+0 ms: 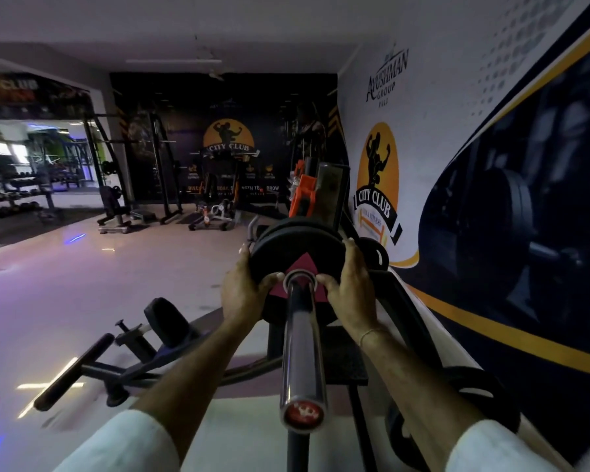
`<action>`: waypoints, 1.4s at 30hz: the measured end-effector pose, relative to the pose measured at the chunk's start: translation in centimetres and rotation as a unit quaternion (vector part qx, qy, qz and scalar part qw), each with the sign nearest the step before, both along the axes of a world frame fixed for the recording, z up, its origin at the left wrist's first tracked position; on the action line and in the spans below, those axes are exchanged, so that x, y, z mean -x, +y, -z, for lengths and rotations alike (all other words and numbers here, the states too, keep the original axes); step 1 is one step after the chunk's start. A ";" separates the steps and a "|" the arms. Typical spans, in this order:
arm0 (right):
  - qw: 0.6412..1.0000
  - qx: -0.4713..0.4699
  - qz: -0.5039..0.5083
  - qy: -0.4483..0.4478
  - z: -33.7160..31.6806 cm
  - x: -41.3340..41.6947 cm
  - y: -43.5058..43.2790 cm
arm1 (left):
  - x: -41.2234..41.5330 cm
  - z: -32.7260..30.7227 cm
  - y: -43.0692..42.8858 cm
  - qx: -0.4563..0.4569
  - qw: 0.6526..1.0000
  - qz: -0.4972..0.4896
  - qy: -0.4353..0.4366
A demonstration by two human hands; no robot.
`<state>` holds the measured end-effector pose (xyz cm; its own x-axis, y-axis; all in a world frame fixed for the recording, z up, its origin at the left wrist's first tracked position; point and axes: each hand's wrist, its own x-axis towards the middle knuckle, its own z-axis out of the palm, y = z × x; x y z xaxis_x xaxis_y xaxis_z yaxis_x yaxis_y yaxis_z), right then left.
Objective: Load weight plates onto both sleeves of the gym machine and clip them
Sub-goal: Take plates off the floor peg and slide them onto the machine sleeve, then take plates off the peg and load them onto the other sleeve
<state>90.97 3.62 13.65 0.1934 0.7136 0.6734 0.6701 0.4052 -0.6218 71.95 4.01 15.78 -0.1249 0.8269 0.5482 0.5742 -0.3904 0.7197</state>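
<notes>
A black weight plate (286, 247) with a pink triangle mark sits on the chrome sleeve (302, 352) of the gym machine, far along it from the red-capped end near me. My left hand (242, 291) grips the plate's left edge with the thumb on its face. At the plate's right edge my right hand (349, 284) holds on in the same way. The machine's orange and black frame (304, 195) rises behind the plate. No clip is in view.
A painted wall (474, 165) runs close along the right. More plates (375, 255) hang low by the wall behind my right hand. A black pad and handle bar (79, 369) lie low on the left. Racks and machines (157, 185) stand at the far end.
</notes>
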 end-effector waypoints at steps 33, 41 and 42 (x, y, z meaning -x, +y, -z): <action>0.980 0.064 -0.082 -0.172 -10.4 17.4 -12.6 | 19.6 -4.4 -10.8 -0.042 0.976 -0.061 0.206; 0.972 0.093 -0.117 -0.183 0.1 34.1 -14.1 | 35.5 2.6 -17.0 0.034 0.956 -0.147 0.251; 0.970 0.101 -0.124 -0.182 1.3 35.9 -13.9 | 37.3 3.6 -17.4 0.044 0.953 -0.156 0.255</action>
